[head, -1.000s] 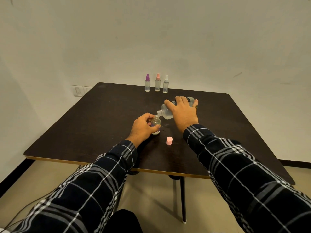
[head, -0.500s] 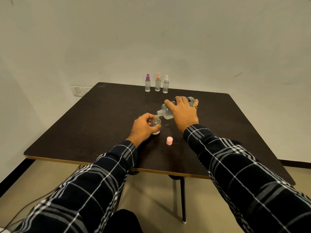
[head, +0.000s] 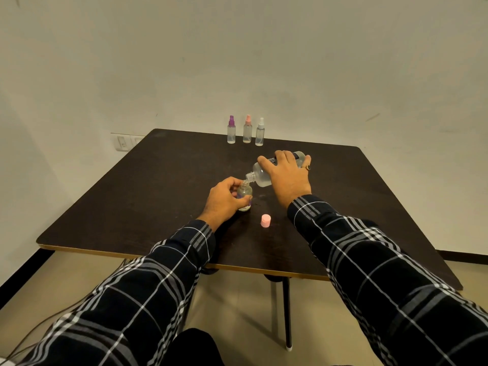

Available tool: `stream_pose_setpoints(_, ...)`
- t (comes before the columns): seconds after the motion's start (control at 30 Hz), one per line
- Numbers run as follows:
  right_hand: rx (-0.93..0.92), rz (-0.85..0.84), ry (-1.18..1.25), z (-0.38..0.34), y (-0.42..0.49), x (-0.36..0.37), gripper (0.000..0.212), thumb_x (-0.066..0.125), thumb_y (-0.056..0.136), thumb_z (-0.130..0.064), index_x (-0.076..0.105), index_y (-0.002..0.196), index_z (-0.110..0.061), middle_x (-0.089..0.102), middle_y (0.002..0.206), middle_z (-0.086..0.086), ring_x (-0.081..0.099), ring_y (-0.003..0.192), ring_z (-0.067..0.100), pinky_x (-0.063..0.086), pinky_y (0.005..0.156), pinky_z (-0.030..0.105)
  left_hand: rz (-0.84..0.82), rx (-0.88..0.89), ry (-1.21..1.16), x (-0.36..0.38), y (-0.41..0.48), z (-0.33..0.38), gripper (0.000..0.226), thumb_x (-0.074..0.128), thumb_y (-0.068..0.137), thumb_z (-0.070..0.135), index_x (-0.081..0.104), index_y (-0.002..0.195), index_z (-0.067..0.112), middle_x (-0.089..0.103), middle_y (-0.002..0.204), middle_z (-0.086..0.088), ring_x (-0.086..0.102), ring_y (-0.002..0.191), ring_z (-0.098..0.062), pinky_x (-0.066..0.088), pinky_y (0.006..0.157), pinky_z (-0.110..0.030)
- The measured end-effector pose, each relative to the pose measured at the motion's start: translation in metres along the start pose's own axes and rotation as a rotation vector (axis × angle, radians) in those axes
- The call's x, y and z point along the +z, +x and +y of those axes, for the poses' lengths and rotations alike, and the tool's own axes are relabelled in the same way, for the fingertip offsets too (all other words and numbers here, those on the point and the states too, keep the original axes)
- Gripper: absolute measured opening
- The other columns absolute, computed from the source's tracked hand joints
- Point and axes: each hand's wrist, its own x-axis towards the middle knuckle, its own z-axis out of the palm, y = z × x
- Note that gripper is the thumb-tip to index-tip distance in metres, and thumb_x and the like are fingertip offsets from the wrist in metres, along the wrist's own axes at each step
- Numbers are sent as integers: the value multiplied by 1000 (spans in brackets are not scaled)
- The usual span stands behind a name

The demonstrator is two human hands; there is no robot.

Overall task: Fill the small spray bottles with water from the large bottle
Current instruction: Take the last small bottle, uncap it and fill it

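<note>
1. Dark laminate table with a pale edge band. A wall switch plate sits behind its far left corner.
2. Left hand: fingers curled round the small open bottle, steadying it. The bottle stands upright on the table near the centre, with no sprayer on its neck.
3. Far edge: three spray bottles upright in a row, purple-topped, pink-topped and white-topped. All are capped and well apart from both hands. Fill levels are too small to read.
4. Pink cap stands loose on the table, just near-right of the held bottle. Nothing touches it.
5. Large bottle is tipped almost onto its side. Its long axis runs from far-right down to near-left, and its mouth is directly over the small bottle's neck. Cannot tell whether they touch or a gap remains.
6. Right hand grasps the large bottle's body from above, fingers wrapped over it.
7. Judgement: a pour is in progress. Everything turns on the mouth staying over that narrow neck. The right hand sets the tilt and the left only braces, so a small drift rightward would spill onto the table.
</note>
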Motion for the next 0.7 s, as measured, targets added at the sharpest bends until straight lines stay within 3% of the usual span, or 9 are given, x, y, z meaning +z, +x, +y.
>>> stream_pose_setpoints(0.37, -2, -5, 2, 0, 0, -2, 83, 75, 85, -19, 24, 148, -36, 32, 148, 13, 24, 143, 33, 17, 110, 74, -10, -6, -3, 0, 1, -2, 41, 81, 83, 17, 63, 119, 23, 69, 106, 10, 66, 95, -3, 53, 85, -19)
stream_pose_setpoints(0.7, 1, -11, -7, -1, 0, -2, 83, 74, 85, -19, 24, 148, -36, 32, 148, 13, 24, 143, 33, 17, 110, 74, -5, 8, -7, 0, 1, -3, 40, 82, 82, 18, 64, 118, 24, 70, 104, 11, 67, 94, -2, 53, 82, -17)
